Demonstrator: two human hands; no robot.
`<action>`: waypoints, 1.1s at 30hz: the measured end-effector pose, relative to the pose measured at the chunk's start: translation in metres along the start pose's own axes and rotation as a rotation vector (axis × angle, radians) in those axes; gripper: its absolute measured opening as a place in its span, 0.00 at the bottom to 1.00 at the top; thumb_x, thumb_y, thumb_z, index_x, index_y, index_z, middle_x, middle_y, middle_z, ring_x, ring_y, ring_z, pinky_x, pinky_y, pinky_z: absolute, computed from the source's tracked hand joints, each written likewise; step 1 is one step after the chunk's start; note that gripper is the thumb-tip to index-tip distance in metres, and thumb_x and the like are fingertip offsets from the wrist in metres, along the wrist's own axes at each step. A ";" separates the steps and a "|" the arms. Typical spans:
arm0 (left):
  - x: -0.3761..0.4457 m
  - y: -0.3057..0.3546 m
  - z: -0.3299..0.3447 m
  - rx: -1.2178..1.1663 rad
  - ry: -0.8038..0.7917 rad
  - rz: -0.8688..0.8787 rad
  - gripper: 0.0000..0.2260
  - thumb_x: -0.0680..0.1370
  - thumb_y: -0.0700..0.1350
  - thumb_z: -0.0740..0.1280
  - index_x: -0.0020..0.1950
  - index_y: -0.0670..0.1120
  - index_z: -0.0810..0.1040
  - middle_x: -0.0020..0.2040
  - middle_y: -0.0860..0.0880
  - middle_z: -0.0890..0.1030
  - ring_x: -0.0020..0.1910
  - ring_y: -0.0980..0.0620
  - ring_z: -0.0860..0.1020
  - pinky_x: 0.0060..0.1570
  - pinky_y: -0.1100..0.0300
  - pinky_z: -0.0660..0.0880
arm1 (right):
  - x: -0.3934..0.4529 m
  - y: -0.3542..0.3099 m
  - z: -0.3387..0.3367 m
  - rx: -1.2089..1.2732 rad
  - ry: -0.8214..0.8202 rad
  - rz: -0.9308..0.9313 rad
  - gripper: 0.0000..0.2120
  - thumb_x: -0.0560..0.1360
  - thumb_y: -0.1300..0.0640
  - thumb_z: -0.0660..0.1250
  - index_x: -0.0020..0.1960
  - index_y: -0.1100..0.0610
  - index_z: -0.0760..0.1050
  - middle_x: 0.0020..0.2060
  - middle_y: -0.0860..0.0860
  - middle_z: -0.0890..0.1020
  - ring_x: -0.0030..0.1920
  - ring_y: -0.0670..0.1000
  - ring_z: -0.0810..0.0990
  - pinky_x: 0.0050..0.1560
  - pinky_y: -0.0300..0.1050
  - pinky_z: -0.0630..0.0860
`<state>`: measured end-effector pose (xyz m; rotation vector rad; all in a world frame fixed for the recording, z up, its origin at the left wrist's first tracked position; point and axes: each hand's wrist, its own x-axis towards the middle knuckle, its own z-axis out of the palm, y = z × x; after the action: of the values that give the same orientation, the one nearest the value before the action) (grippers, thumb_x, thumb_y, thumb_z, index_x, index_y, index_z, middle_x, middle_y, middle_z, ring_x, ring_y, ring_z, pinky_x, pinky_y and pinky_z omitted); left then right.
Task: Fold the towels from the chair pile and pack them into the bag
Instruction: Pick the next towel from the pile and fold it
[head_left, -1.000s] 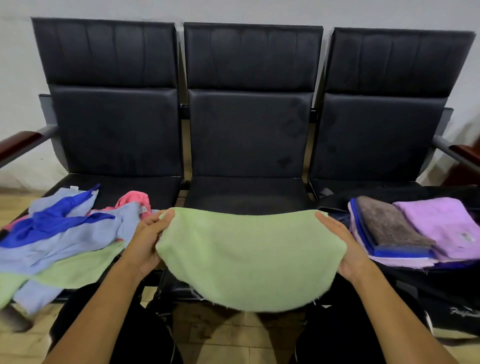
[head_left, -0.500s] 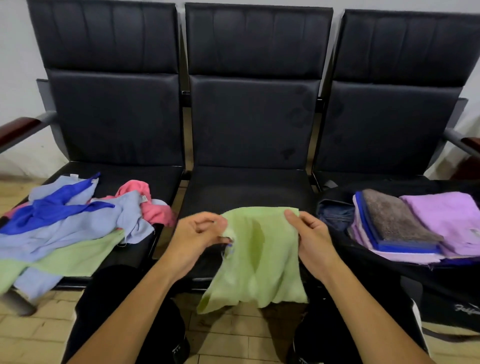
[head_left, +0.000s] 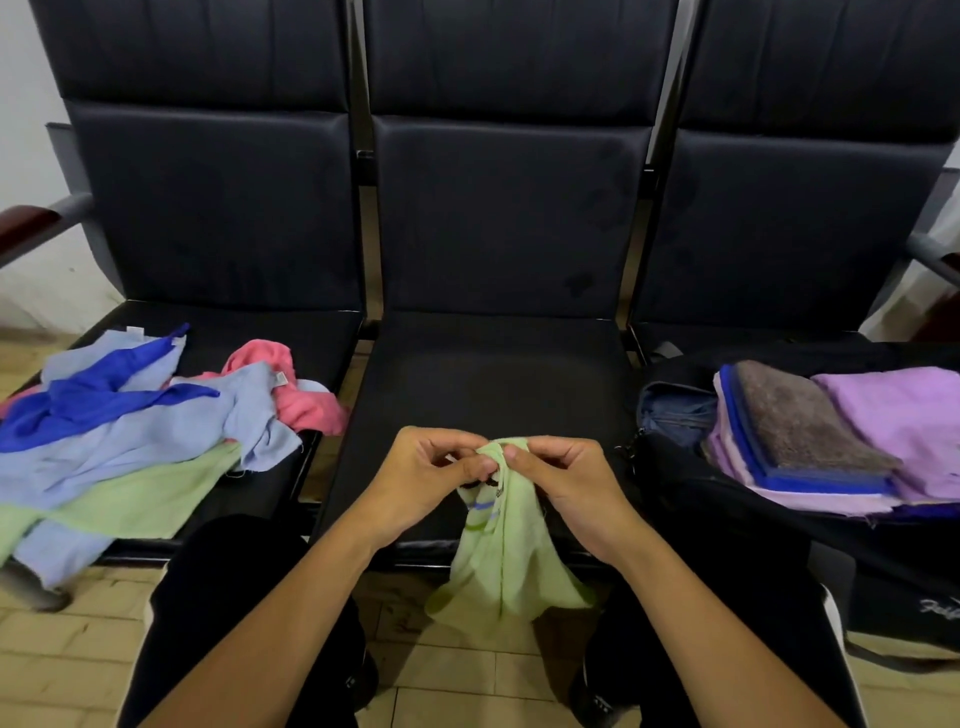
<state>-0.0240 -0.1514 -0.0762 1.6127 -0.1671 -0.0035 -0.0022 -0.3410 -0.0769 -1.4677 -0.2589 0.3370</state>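
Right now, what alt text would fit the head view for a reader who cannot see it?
Both hands, left hand and right hand, pinch the top of a hanging light green towel over the middle seat. Unfolded towels lie left; folded towels fill a black bag right.

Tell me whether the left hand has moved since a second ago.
Yes. The left hand has swung inward from the left seat's edge to the front of the middle seat, meeting the right hand on the green towel.

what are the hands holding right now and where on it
Both the left hand and right hand pinch the light green towel at its top edge, brought together; the rest hangs down.
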 end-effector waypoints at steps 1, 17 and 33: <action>0.001 -0.002 -0.001 0.029 0.014 0.017 0.09 0.70 0.42 0.74 0.49 0.44 0.86 0.42 0.46 0.84 0.41 0.51 0.81 0.47 0.60 0.78 | 0.000 0.000 -0.001 0.003 -0.021 0.006 0.11 0.76 0.54 0.71 0.54 0.59 0.85 0.50 0.63 0.85 0.55 0.66 0.82 0.61 0.63 0.75; 0.001 -0.005 0.001 0.189 0.019 -0.003 0.03 0.71 0.39 0.76 0.41 0.44 0.83 0.47 0.52 0.86 0.48 0.53 0.84 0.48 0.64 0.78 | -0.001 0.004 -0.005 -0.138 -0.178 0.008 0.10 0.79 0.58 0.68 0.57 0.60 0.83 0.52 0.57 0.85 0.55 0.56 0.83 0.58 0.49 0.78; 0.001 0.007 -0.034 0.243 0.083 -0.117 0.07 0.70 0.40 0.77 0.40 0.38 0.81 0.35 0.45 0.80 0.33 0.55 0.77 0.34 0.62 0.73 | 0.010 0.003 -0.037 -0.152 0.176 0.037 0.07 0.74 0.67 0.70 0.42 0.57 0.84 0.38 0.56 0.82 0.41 0.53 0.78 0.47 0.54 0.74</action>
<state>-0.0205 -0.1177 -0.0675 1.8599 -0.0088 -0.0064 0.0210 -0.3716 -0.0837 -1.6435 -0.1178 0.2197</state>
